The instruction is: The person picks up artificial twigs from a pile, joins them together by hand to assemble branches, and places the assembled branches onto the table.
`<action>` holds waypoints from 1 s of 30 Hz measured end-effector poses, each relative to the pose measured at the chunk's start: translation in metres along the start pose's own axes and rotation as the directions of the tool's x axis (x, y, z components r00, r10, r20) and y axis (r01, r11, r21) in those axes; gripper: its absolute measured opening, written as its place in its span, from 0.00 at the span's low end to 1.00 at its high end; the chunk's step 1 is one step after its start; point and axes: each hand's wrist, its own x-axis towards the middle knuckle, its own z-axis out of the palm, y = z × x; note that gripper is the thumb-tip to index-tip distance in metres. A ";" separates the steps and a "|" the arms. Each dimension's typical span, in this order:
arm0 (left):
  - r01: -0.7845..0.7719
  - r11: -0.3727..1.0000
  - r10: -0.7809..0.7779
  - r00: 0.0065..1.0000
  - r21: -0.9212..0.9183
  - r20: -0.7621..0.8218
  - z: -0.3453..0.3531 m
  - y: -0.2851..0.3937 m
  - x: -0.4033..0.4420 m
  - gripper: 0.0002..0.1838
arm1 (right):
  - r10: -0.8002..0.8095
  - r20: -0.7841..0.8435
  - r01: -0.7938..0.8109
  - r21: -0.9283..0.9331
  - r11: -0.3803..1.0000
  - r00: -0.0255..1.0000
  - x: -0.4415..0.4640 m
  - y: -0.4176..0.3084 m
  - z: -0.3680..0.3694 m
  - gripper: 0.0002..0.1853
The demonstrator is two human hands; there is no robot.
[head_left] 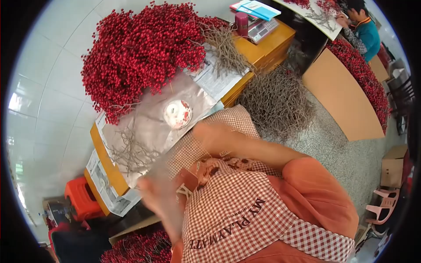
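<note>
My right hand (211, 135) is in front of the apron, close to the table edge, blurred by motion. My left hand (150, 189), lower left and also smeared, is near a loose bunch of bare brown twigs (132, 153) on the table. Whether either hand holds anything cannot be made out. On the grey sheet (151, 107) covering the table stands a small round white dish (177, 114) with red markings. Behind it lies a big heap of red berry branches (142, 52), and bare stems (226, 46) stick out at its right end.
A dark red candle-like cylinder (241, 24) and a scale (263, 30) with booklets (256, 8) stand at the table's far end. More bare twigs (278, 101) are piled beside it. A cardboard sheet (344, 94), a red stool (81, 199) and a seated person (367, 37) are nearby.
</note>
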 end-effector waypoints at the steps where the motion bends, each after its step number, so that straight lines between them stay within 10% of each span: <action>1: -0.060 0.996 0.056 0.996 -0.061 -0.069 -0.026 0.018 0.015 0.19 | 0.070 -0.360 -0.050 0.064 0.997 0.931 0.001 0.040 -0.026 0.11; 3: -0.091 0.943 0.062 0.993 -0.320 -0.099 -0.102 0.044 0.045 0.18 | 0.398 -0.680 -0.153 0.392 0.907 0.615 -0.007 0.085 -0.096 0.11; 6: -0.254 0.967 0.250 0.962 -0.028 -0.107 -0.137 0.048 0.053 0.12 | 0.416 -0.770 -0.160 0.389 0.907 0.484 -0.003 0.117 -0.158 0.17; 14: 0.165 0.959 -0.014 0.838 0.229 -0.546 -0.217 -0.041 0.077 0.15 | 0.312 -0.731 -0.478 -0.022 0.878 0.607 0.103 0.185 -0.147 0.35; 19: 0.360 0.913 -0.274 0.890 0.192 -0.365 -0.299 -0.084 0.083 0.10 | 0.230 -0.596 -0.455 -0.259 0.852 0.769 0.117 0.157 -0.141 0.44; 24: 0.229 0.558 -0.038 0.967 0.797 -0.251 -0.346 -0.141 0.093 0.09 | -0.170 -0.802 -0.160 -0.313 0.936 0.573 0.139 0.208 -0.154 0.28; 27: -0.098 0.333 0.374 0.927 0.938 -0.036 -0.357 -0.159 0.104 0.08 | 0.035 -0.839 0.155 0.141 0.978 0.542 0.128 0.171 -0.154 0.22; 29: 0.032 0.685 0.315 0.888 0.728 -0.335 -0.306 -0.126 0.101 0.07 | -0.006 -0.846 0.155 0.091 0.984 0.533 0.130 0.191 -0.168 0.19; 30: 0.038 0.688 0.308 0.889 0.725 -0.339 -0.279 -0.107 0.101 0.07 | -0.171 -0.821 -0.039 -0.229 0.973 0.545 0.128 0.185 -0.166 0.14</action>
